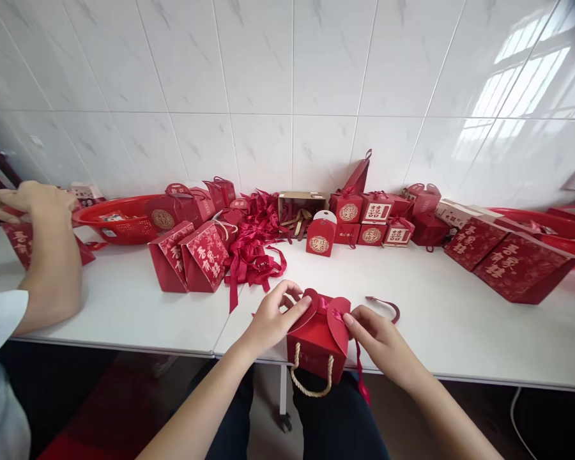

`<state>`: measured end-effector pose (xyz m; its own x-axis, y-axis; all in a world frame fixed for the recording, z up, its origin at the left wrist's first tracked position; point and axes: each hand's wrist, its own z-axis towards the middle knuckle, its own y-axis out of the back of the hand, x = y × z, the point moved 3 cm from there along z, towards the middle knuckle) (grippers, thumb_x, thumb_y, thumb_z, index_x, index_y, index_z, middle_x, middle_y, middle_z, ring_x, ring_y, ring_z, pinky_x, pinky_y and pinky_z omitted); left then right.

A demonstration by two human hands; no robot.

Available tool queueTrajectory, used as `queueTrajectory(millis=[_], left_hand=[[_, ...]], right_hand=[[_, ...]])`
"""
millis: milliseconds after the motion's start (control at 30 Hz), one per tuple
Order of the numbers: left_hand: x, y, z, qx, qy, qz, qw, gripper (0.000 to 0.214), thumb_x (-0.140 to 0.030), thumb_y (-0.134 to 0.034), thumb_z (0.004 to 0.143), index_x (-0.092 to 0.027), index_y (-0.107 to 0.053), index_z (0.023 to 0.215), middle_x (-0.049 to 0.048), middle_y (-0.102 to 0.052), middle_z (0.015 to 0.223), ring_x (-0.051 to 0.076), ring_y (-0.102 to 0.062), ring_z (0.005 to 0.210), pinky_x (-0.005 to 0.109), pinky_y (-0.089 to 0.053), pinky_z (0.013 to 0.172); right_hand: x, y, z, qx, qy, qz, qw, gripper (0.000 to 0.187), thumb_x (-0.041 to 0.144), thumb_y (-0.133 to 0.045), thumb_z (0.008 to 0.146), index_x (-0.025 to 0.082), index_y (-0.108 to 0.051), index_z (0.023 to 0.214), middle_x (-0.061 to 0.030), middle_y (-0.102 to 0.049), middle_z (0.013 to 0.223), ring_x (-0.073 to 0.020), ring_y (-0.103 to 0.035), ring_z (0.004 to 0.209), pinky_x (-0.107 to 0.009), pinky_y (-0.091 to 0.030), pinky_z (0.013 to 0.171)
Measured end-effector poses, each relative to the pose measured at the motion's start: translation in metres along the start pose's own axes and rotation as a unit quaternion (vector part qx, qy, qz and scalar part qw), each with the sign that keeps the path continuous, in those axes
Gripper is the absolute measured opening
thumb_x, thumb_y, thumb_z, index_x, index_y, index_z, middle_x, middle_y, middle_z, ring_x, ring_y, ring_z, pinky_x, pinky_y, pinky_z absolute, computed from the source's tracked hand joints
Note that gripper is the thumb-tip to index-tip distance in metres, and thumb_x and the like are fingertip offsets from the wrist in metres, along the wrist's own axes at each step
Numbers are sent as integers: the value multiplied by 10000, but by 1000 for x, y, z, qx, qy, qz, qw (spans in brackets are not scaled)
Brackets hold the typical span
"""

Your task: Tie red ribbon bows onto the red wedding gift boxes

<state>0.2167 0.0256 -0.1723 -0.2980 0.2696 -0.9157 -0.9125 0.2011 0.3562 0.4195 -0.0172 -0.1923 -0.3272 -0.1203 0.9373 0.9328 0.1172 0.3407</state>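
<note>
A red gift box with rounded top flaps stands at the table's front edge before me. Its twisted cream rope handle hangs down the near side. My left hand grips the left flap, thumb on top and fingers bent around the back. On the other side, my right hand has its thumb at the right flap's edge, fingers curled behind. A dark pink ribbon passes over the box top between the flaps, and one end dangles below the table edge. Behind my right hand lies a loose dark red strap.
Tangled ribbons lie behind the box, beside an open cardboard box. Small red boxes are stacked near the wall. Larger red boxes stand right, others left. A co-worker's arm works near a red basket.
</note>
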Motion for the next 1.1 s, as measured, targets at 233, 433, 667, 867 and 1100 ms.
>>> queueTrajectory(millis=[233,433,667,867,1100], left_hand=[[7,17,-18,28,63,10,998,400,-518,-549,830,-193,-439,625,-40,-424,634,132,-413,645,261,-320,629],[12,26,-27,17,124,-25,992,482,-502,-641,753,-201,-313,568,-71,-247,573,99,-229,551,257,-203,545],[11,27,-33,-29,135,-27,990,579,-591,-613,756,-205,-245,532,-71,-220,517,93,-228,509,262,-188,523],[24,35,-30,-82,142,14,986,602,-583,-648,715,-209,-223,510,-73,-189,520,93,-224,514,263,-196,530],[36,37,-27,-108,83,60,989,461,-568,-670,701,-202,-409,600,-54,-386,586,120,-384,579,258,-318,587]], right_hand=[[-13,-3,21,91,-52,246,964,416,493,-668,801,183,-460,619,42,-434,589,-93,-383,579,-248,-319,587],[-12,5,33,112,-72,275,952,488,435,-766,716,204,-347,619,115,-210,521,-49,-105,480,-244,-83,477],[1,16,49,14,-28,137,990,451,570,-663,748,199,-433,636,80,-311,551,-69,-232,492,-230,-185,473],[-11,20,40,-75,49,-113,990,442,598,-533,819,208,-470,618,34,-441,532,-114,-356,505,-251,-279,494],[-21,27,33,-155,78,-235,956,453,554,-457,867,219,-441,562,39,-423,463,-114,-371,431,-255,-303,493]])
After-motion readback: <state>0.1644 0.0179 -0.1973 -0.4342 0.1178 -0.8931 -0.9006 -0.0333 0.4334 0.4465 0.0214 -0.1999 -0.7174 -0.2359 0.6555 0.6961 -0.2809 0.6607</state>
